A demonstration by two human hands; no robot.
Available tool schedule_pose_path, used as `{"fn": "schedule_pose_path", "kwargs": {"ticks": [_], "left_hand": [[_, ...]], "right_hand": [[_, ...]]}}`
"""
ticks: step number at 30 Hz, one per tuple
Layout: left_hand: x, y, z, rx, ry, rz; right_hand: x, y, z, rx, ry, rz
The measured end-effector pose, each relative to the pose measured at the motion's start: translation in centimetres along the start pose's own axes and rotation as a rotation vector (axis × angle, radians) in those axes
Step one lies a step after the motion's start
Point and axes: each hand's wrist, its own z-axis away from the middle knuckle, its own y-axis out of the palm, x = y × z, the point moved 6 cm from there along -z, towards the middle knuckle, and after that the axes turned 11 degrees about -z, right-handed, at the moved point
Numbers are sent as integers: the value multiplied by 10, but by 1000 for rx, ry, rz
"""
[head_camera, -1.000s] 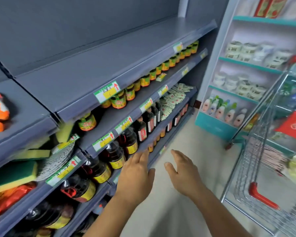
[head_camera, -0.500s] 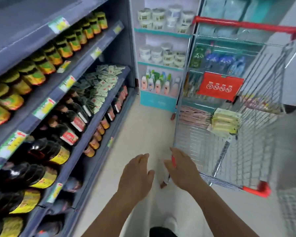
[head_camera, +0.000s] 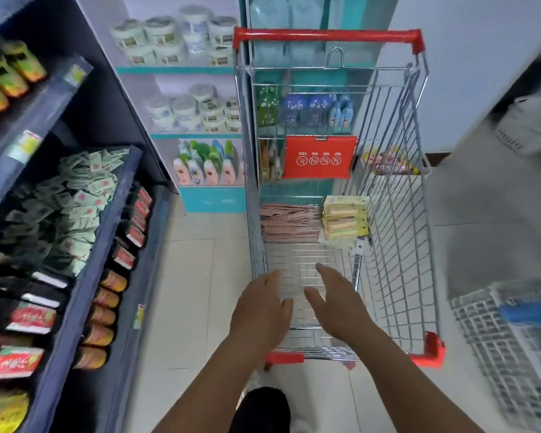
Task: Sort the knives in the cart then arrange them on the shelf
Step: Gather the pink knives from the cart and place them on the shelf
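A wire shopping cart [head_camera: 397, 195] with a red handle stands straight ahead. At its far end lie a stack of pink packaged knives [head_camera: 289, 221] on the left and a stack of yellow-green packaged knives [head_camera: 344, 223] on the right. My left hand [head_camera: 260, 310] and my right hand [head_camera: 338, 304] hover side by side over the near end of the cart basket, palms down, fingers apart, holding nothing. The dark grey shelf unit [head_camera: 107, 245] runs along the left.
The shelf unit holds sauce bottles, jars and green sachets [head_camera: 75, 198]. A white and teal rack [head_camera: 197, 120] with tubs and lotion bottles stands behind the cart. A white wire basket [head_camera: 506, 348] sits at the right. Tiled floor lies between shelf and cart.
The view has swung right from the shelf to the cart. Both hands, still empty and spread, now hang over the cart's near end instead of in front of the shelf.
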Motion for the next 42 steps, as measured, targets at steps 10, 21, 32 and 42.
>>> {"fn": "schedule_pose_path", "kwargs": {"ticks": [10, 21, 32, 42], "left_hand": [[-5, 8, -115, 109, -2, 12], [8, 72, -223, 189, -279, 168], [34, 173, -306, 272, -497, 164], [56, 232, -335, 240, -623, 335]], "right_hand": [[0, -29, -101, -78, 52, -7], [-63, -5, -244, 155, 83, 64], [-129, 46, -364, 332, 11, 247], [-162, 94, -417, 289, -50, 423]]}}
